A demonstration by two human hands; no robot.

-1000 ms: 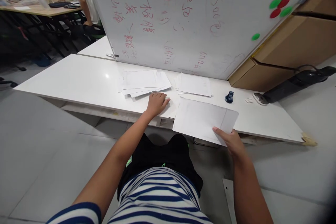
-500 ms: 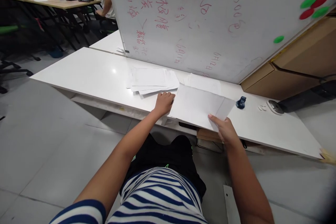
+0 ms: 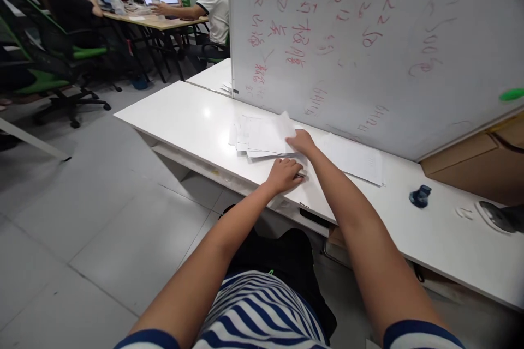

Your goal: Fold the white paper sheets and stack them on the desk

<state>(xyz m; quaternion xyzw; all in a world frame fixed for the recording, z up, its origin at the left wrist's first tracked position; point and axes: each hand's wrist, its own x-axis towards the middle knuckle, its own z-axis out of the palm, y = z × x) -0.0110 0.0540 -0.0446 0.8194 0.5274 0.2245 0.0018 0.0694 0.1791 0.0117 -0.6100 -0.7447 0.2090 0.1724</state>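
Note:
My right hand (image 3: 302, 142) pinches the edge of a white sheet of paper (image 3: 285, 124), whose far corner lifts above a loose, fanned pile of papers (image 3: 257, 133) on the white desk (image 3: 184, 112). Just nearer to me, my left hand (image 3: 285, 175) rests on the desktop with its fingers curled. A small piece of some object peeks out by its fingertips, but its kind is hidden. Beyond my right forearm lies a second stack of printed sheets (image 3: 360, 162), partly covered by the arm.
A whiteboard (image 3: 368, 49) with red writing stands along the desk's back edge. To the right are a small dark blue object (image 3: 420, 196), white bits (image 3: 464, 212) and a dark round-based item (image 3: 495, 215). Cardboard boxes (image 3: 470, 158) stand behind. Two people sit at a farther table (image 3: 159, 22).
My right hand has moved left from the right side to the left paper pile with a sheet. My left hand stays curled by the pile. The view has turned left.

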